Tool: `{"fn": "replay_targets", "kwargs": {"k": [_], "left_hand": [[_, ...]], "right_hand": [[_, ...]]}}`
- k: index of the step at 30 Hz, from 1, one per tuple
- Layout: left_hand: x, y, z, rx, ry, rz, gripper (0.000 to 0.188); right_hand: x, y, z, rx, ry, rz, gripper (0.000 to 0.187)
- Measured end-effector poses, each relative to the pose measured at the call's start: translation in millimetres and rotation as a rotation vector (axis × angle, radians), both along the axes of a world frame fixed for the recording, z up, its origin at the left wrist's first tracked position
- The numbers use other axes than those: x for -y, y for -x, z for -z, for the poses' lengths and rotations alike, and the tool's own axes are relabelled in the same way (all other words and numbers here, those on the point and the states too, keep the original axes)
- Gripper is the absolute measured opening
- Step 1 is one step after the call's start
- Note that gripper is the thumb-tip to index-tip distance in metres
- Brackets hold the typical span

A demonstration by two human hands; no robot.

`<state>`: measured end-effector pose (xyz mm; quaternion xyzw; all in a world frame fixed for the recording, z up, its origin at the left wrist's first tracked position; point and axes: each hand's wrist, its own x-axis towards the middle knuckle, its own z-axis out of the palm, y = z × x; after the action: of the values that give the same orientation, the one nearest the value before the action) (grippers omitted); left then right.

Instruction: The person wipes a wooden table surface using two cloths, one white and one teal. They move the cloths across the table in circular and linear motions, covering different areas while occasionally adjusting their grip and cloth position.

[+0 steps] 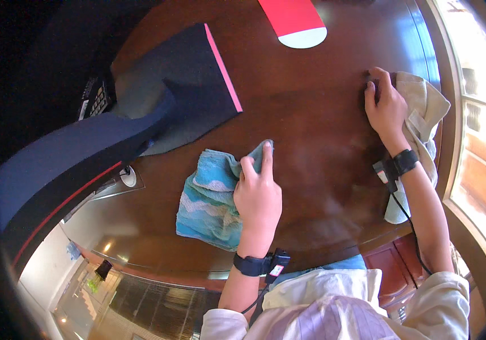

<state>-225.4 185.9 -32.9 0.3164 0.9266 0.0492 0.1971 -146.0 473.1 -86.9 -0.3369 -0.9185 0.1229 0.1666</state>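
Wiping the desk (322, 124), apparently: left hand (258, 199) rests on blue cloth (209, 212), right hand (388, 112) curls beside beige cloth (421, 93), both grips unclear; next calls for even pressure.

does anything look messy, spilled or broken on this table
Nothing visibly spilled or broken. Only mildly odd: the beige cloth lies bunched and twisted near the right edge of the table, less tidy than the flatter blue striped cloth under the left hand.
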Motion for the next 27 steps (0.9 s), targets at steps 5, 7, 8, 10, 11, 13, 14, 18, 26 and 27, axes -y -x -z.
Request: {"fn": "replay_targets", "kwargs": {"k": [5,7,8,10,11,13,14,18,26,27], "left_hand": [[-5.5,-3.3,3.4,-0.074,-0.058,-0.034,0.065],[-5.7,-3.8,3.8,-0.014,-0.015,-0.061,0.064],[-5.3,-3.5,3.4,-0.064,-0.068,-0.046,0.064],[-6.1,-1.2,3.7,-0.073,-0.07,-0.052,0.063],[-6.9,0.1,3.8,-0.067,-0.074,-0.052,0.063],[-7.8,1.6,2.3,-0.095,-0.12,-0.041,0.063],[-8.2,1.5,1.2,-0.028,-0.063,-0.06,0.063],[-8.3,0.7,-3.1,0.01,-0.045,-0.066,0.063],[-8.8,3.9,-0.5,0.04,-0.063,-0.077,0.063],[-6.9,1.9,-3.3,0.058,-0.052,-0.089,0.063]], "right_hand": [[-0.1,-2.5,0.2,0.031,0.015,0.011,0.027],[-0.2,-2.6,0.1,0.064,0.031,0.031,0.026],[-0.4,-2.2,0.0,0.08,0.039,0.045,0.026],[-0.4,-1.5,-0.2,0.053,0.014,0.028,0.026],[-0.3,-1.2,-0.2,0.05,0.007,0.025,0.026],[-0.2,-0.9,-0.3,0.011,0.007,0.002,0.026],[-0.2,-1.1,-0.3,-0.001,0.009,0.001,0.026],[-1.3,-2.7,0.6,0.062,0.022,0.039,0.026],[-3.7,-2.2,4.8,-0.024,-0.011,-0.006,0.027],[-3.6,-1.6,4.4,-0.006,0.001,0.001,0.027]]}}
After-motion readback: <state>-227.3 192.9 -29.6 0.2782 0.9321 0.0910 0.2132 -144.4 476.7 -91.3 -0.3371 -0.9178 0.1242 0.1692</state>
